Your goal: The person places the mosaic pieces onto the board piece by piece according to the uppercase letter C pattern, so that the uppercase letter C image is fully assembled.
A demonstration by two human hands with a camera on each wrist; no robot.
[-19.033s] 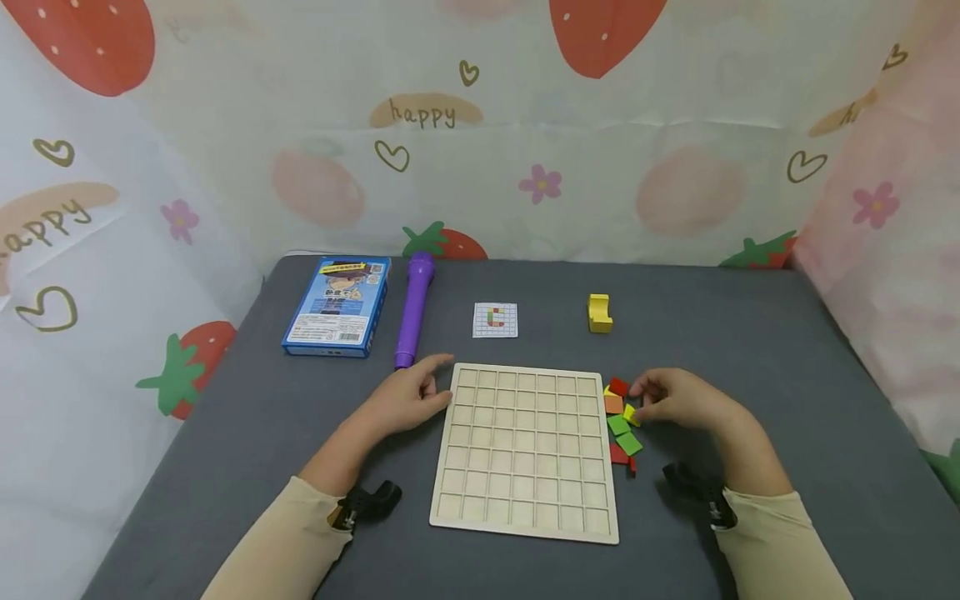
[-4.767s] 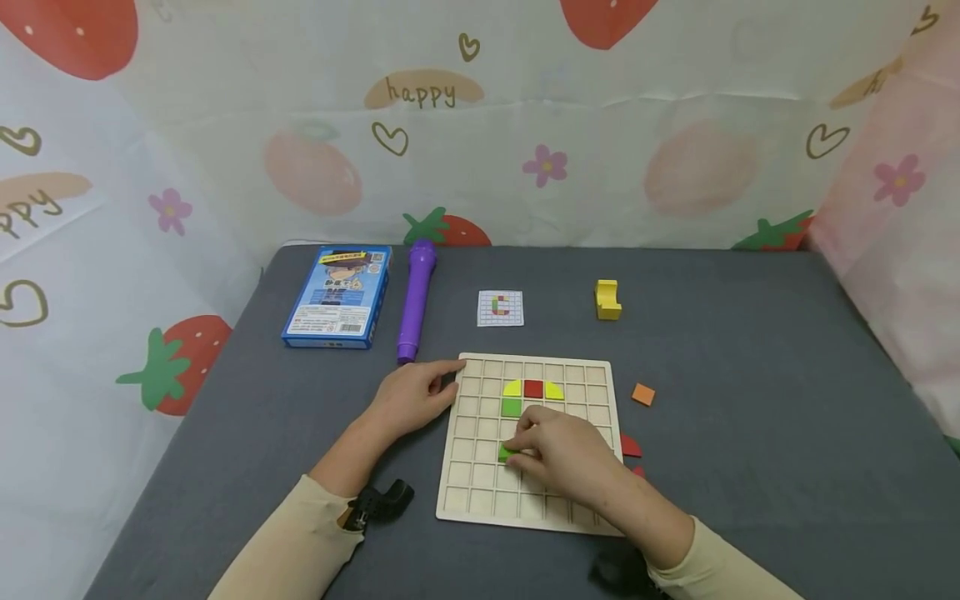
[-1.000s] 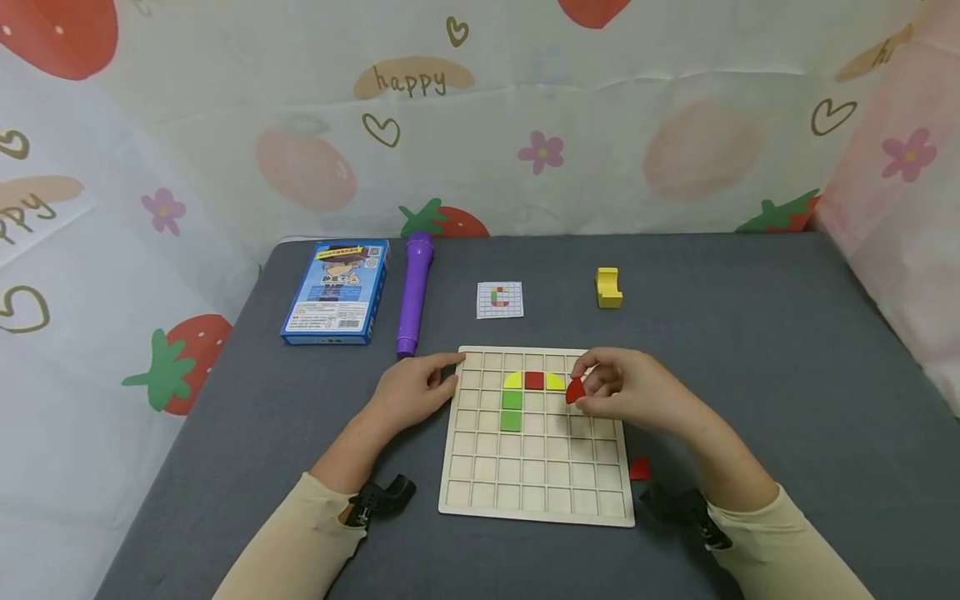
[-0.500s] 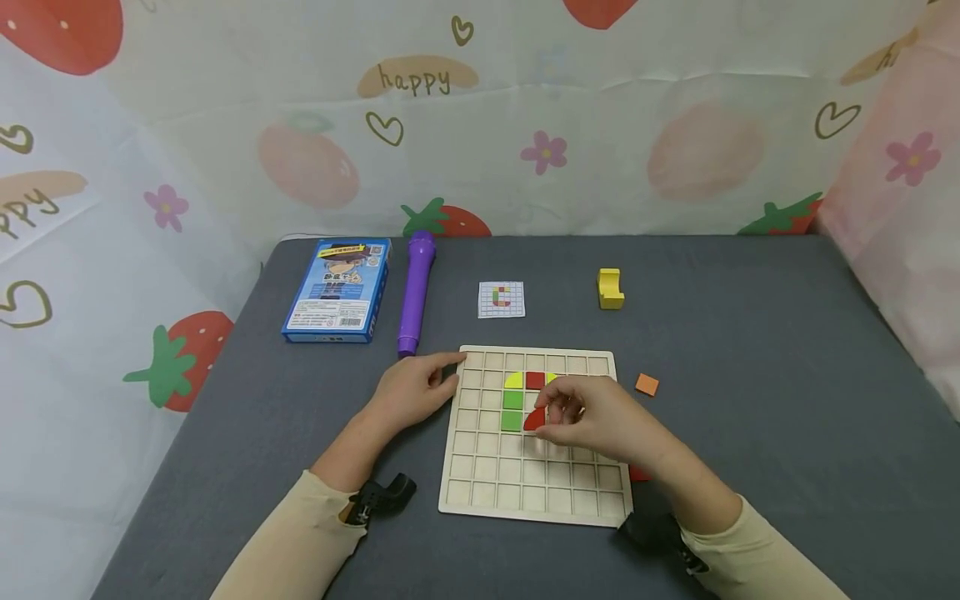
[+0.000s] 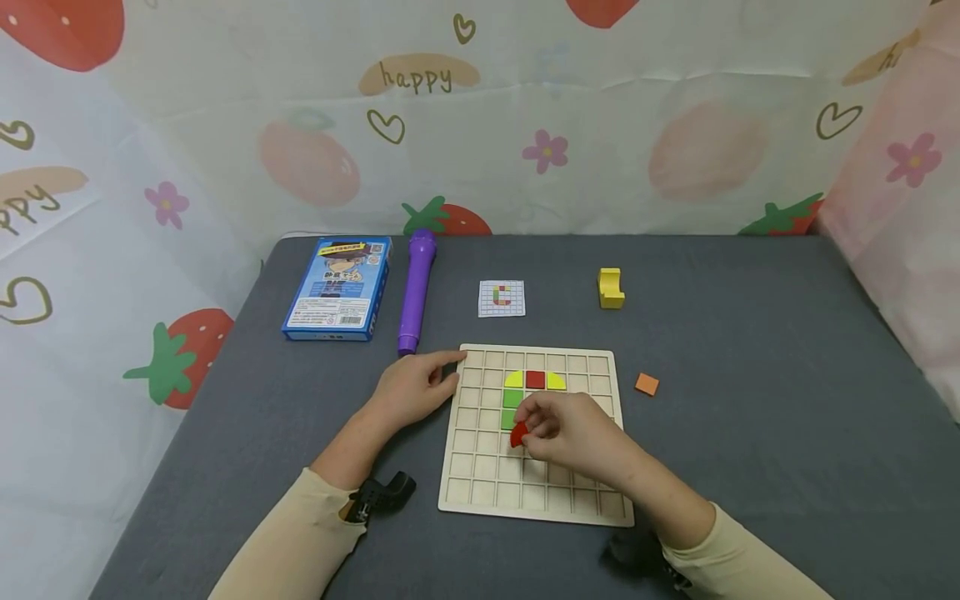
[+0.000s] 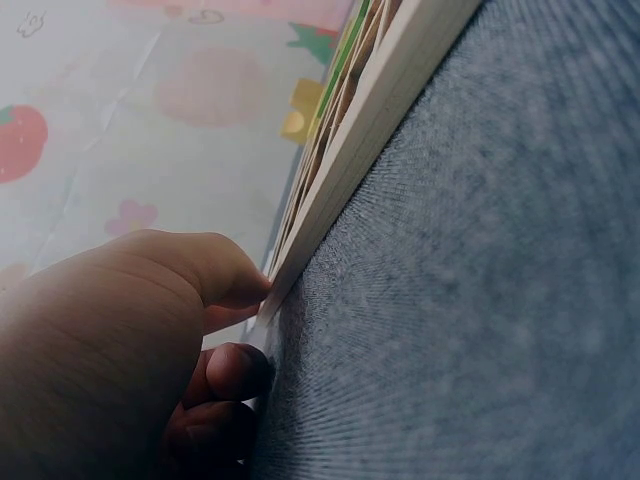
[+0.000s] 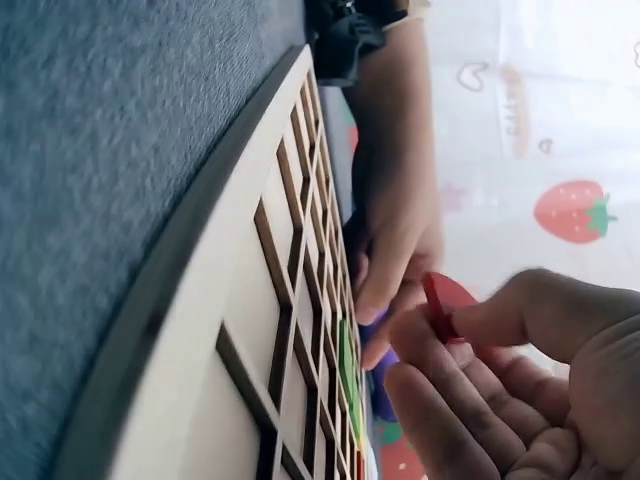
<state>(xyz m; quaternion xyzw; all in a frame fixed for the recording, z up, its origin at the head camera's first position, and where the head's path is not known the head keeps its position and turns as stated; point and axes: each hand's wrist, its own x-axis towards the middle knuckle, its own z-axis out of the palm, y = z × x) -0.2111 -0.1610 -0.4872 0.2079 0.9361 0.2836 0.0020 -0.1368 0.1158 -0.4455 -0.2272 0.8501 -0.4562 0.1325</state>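
My right hand (image 5: 573,429) pinches a red quarter-round tile (image 5: 518,434) between thumb and fingers. In the right wrist view the red tile (image 7: 450,305) is held up off the wooden grid board (image 7: 245,290). Below the tile lies the cell under the lower green square tile (image 5: 508,419). Another green square tile (image 5: 513,398), a red square tile (image 5: 536,380) and two yellow rounded tiles, one at left (image 5: 513,380) and one at right (image 5: 556,382), sit in cells. My left hand (image 5: 412,392) touches the left edge of the grid board (image 5: 480,496) with index finger and thumb.
An orange square tile (image 5: 647,384) lies right of the board. Behind the board stand a small pattern card (image 5: 502,299), a yellow notched block (image 5: 611,289), a purple microphone-shaped toy (image 5: 416,292) and a blue box (image 5: 337,287). A patterned cloth (image 5: 450,150) hangs behind the table.
Tiles heaped right of the board at first now mostly sit in its cells. Over the last second my right hand carried the red quarter-round tile left and nearer; my left hand kept its place.
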